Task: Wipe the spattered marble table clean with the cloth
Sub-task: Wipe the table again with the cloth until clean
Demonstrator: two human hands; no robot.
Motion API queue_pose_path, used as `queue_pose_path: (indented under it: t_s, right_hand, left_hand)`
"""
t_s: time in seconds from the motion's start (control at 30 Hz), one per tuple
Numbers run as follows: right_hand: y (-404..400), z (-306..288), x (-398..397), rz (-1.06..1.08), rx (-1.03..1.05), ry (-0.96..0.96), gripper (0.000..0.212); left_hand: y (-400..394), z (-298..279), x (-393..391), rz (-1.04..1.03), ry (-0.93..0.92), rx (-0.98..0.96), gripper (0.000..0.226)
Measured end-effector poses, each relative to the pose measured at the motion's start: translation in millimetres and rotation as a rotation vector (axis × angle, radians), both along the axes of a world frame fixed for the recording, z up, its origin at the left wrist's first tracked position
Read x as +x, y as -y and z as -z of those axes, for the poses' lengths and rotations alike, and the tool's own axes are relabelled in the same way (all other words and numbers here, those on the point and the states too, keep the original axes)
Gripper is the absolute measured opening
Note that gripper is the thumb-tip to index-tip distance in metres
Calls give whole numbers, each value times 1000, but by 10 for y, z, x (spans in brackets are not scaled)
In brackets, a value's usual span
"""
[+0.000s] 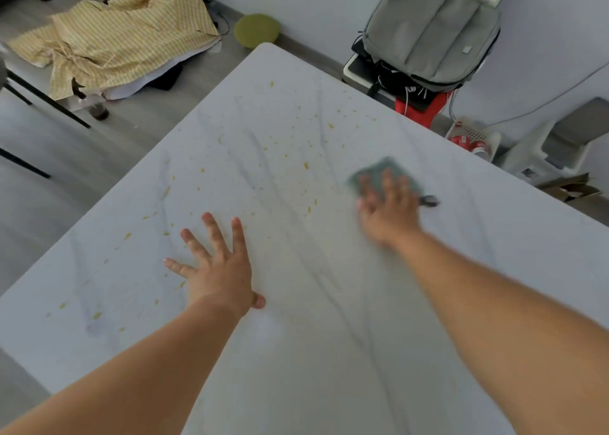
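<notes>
Head view shows the right hand (385, 204) pressing flat on the cloth (384, 174) at the surface's (329, 335) right side, fingers spread. Left hand (217, 266) rests splayed and empty on the marble. Yellow spatter (286, 157) lies leftward of the cloth, between both hands and beyond.

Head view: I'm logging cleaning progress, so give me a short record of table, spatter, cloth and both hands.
table: white marble table with grey veins
spatter: small yellow flecks, mostly across the far and left parts
cloth: green cloth, flat on the table under the right hand
right hand: fingers straight, pressing the cloth, blurred
left hand: fingers spread, flat on the table, holds nothing
</notes>
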State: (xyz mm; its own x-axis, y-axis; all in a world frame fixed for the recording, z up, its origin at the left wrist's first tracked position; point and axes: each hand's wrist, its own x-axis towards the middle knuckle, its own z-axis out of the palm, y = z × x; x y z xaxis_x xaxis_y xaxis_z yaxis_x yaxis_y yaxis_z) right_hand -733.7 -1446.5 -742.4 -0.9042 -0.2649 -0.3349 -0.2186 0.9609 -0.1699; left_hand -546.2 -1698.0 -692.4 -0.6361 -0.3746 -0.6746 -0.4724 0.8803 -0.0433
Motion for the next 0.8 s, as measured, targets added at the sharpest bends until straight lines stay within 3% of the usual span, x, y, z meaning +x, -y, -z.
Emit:
queue_pose_path:
  t_s: [0.07,0.1,0.2,0.27,0.33,0.4,0.5,0.57,0.63,0.73,0.8]
  right_hand:
    - [80,-66,-365,366,13,93,63]
    - [244,-73,-269,358,41,90,65]
    - [814,5,723,-203,-28,14,72]
    - [838,61,1180,-593,-57,64,68]
    - [632,92,695,-677,-71,23,65]
    - [436,67,-232,-373,-19,-68,67]
    - [178,-123,-1292,307,2,64,58]
    - [269,-164,-1436,485,-35,67,58]
    - [688,-106,-1068,271,-16,68,60]
    - [1200,84,-52,-501,1,6,64]
    - [1144,103,-186,-814,-30,0,66]
  left_hand:
    - [17,6,-67,-8,20,12,157]
    - [27,2,-98,-16,36,20,159]
    - [52,-5,-177,7,74,31,161]
    - [55,-20,-192,26,69,32,161]
    - [22,-50,-189,43,65,41,160]
    - [27,-31,-173,69,59,43,160]
    - [54,-1,-164,43,52,54,161]
    - [82,35,-144,77,35,61,161]
    - [98,36,-134,51,31,81,160]
    - [113,51,-96,75,13,79,159]
    - [98,32,-115,55,16,78,158]
